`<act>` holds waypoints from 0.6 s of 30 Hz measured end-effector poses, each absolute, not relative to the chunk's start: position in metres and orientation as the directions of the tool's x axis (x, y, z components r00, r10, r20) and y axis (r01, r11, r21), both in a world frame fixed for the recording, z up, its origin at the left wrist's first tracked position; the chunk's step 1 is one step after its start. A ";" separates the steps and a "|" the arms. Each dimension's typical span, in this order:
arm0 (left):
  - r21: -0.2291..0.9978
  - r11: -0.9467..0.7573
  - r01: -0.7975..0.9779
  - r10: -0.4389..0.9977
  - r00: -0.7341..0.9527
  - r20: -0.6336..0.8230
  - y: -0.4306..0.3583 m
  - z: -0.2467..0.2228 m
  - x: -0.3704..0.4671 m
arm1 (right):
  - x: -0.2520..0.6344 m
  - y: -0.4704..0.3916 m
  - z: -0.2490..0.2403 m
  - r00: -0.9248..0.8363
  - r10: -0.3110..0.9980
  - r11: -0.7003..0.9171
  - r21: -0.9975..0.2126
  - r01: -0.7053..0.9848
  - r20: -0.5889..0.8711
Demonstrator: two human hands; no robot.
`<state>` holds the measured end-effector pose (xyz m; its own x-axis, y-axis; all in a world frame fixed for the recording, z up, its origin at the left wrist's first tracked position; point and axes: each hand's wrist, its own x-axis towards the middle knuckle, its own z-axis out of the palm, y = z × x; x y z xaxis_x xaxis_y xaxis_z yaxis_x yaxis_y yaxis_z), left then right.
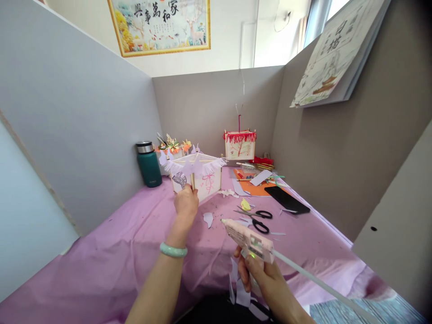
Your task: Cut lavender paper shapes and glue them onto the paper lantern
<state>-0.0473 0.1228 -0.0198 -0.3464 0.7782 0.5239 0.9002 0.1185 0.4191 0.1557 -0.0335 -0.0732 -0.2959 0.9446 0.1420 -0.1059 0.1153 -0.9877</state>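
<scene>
Head view: the left hand (186, 204) is clamped on a post of the purple-fringed lantern (209, 180), near the bottle (149, 168) toward the back of the tabletop (141, 211). The right hand (265, 274) is wrapped around the glue gun (245, 236), its nozzle apart from the lantern. Scissors (252, 214) lie between a paper scrap (208, 219) and the phone (286, 200).

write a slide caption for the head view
Left hand holding a boxy, wood-framed white lantern with lilac fringe, right hand holding a pink, pistol-shaped glue gun over a purple tablecloth.
</scene>
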 end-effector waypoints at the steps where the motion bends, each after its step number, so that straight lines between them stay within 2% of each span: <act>1: 0.422 0.111 0.900 0.772 -0.345 0.533 0.123 -0.021 -0.050 | 0.156 -0.033 -0.074 -0.293 0.945 0.117 -0.987 -0.111 0.145; 5: 0.428 0.065 0.902 0.743 -0.330 0.583 0.125 -0.024 -0.069 | 0.156 -0.034 -0.074 -0.282 0.949 0.112 -0.986 -0.123 0.143; 10: 0.449 -0.029 0.893 0.774 -0.265 0.575 0.130 -0.021 -0.108 | 0.154 -0.035 -0.072 -0.264 0.958 0.087 -0.990 -0.115 0.115; 13: 0.551 -0.128 0.824 0.811 -0.233 0.536 0.142 -0.019 -0.134 | 0.153 -0.036 -0.071 -0.236 0.964 0.093 -0.988 -0.125 0.121; 18: 0.756 -0.258 0.602 0.877 -0.183 0.445 0.176 -0.013 -0.159 | 0.151 -0.038 -0.070 -0.226 0.966 0.099 -0.988 -0.119 0.124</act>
